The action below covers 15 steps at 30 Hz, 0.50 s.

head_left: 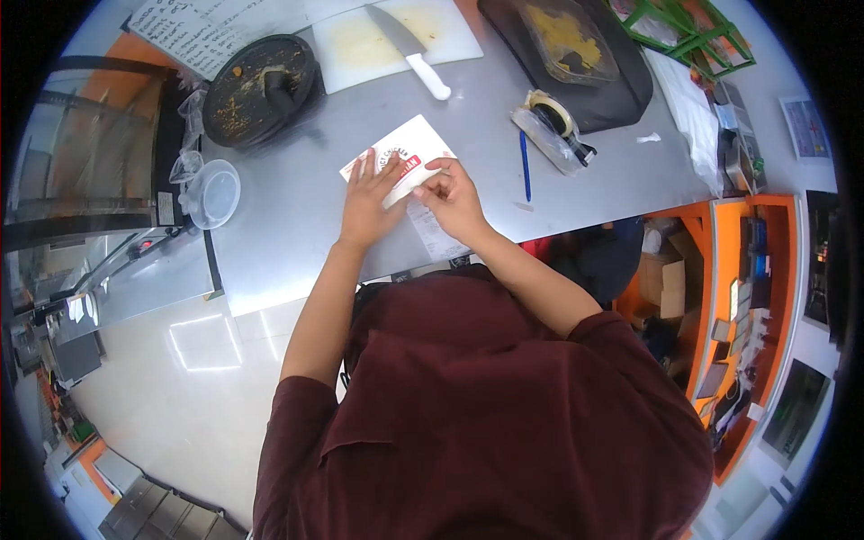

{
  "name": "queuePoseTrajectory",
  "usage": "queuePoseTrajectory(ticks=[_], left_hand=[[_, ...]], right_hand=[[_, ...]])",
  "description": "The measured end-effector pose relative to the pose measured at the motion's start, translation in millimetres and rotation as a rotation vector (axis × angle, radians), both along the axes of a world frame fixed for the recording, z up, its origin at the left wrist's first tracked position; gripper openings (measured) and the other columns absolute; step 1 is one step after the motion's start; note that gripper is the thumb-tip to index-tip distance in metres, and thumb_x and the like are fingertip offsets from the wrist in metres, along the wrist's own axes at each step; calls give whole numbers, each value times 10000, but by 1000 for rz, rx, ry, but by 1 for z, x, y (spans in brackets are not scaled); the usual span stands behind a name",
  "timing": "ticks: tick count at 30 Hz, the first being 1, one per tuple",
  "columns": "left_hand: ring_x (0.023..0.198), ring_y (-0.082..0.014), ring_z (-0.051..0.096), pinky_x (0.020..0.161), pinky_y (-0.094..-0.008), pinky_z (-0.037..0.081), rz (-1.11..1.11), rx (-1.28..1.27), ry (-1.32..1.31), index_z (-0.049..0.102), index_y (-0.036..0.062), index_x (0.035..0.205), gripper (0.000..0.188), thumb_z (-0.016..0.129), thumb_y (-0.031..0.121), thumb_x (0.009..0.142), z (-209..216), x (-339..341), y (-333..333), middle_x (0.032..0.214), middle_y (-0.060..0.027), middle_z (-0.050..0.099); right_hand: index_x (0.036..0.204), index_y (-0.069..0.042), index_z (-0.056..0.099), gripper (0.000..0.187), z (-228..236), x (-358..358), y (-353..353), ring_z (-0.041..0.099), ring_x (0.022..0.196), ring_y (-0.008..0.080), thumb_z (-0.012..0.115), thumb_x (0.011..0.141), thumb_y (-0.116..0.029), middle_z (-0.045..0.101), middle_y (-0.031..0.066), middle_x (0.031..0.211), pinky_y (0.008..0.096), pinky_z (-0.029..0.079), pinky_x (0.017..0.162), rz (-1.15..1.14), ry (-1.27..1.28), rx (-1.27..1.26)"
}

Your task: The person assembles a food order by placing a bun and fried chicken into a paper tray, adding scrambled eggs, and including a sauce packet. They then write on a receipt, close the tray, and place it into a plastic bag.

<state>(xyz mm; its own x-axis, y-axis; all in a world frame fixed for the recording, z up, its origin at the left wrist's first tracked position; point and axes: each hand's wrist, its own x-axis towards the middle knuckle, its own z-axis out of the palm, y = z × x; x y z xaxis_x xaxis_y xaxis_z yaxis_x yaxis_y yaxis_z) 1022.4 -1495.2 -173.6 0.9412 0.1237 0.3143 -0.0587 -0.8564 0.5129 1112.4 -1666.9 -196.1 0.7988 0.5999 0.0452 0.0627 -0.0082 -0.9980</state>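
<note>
A flat white paper packet (pixel 416 138) with red and dark print lies at a slant on the steel table; I cannot tell if it is a bag or a folded box. Spread flat over its left part, my left hand (pixel 367 205) presses it with outstretched fingers. At its lower right edge, my right hand (pixel 454 200) is closed, thumb and fingers pinching the packet's rim. A printed paper slip (pixel 436 232) pokes out below the packet, between my wrists. Part of the packet is hidden under my fingers.
Beyond the packet, a knife (pixel 407 54) rests on a white cutting board (pixel 337 58). Left are a round black dish (pixel 236 115) and clear plastic tub (pixel 216 193). Right are a blue pen (pixel 526 166), tape roll (pixel 556 112) and food container (pixel 589 67) on a black tray (pixel 621 103).
</note>
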Motion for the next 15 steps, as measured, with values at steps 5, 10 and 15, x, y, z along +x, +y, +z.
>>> queuePoseTrajectory(ticks=[5,10,15], left_hand=[[1458,-417,323,1201,-535,223,6,-25,-48,630,153,1227,415,738,230,834,3,-1,-3,1494,-85,514],[1437,-417,355,1184,-539,251,-37,162,-62,667,202,1102,278,737,231,834,-3,-3,1,1504,-70,501],[1454,-422,324,1178,-546,256,-57,140,-53,690,215,1156,313,733,238,847,-1,-4,3,1527,-69,477]], right_hand=[[1141,7,491,398,-28,-2,7,653,861,196,748,856,-98,691,100,833,342,469,854,-167,-2,-135],[1164,21,420,500,-8,-5,12,673,817,213,771,836,-118,688,105,808,336,495,815,-192,127,-139],[1134,-33,344,437,-6,-7,15,597,688,116,708,893,-9,657,102,812,242,463,593,-174,108,-156]])
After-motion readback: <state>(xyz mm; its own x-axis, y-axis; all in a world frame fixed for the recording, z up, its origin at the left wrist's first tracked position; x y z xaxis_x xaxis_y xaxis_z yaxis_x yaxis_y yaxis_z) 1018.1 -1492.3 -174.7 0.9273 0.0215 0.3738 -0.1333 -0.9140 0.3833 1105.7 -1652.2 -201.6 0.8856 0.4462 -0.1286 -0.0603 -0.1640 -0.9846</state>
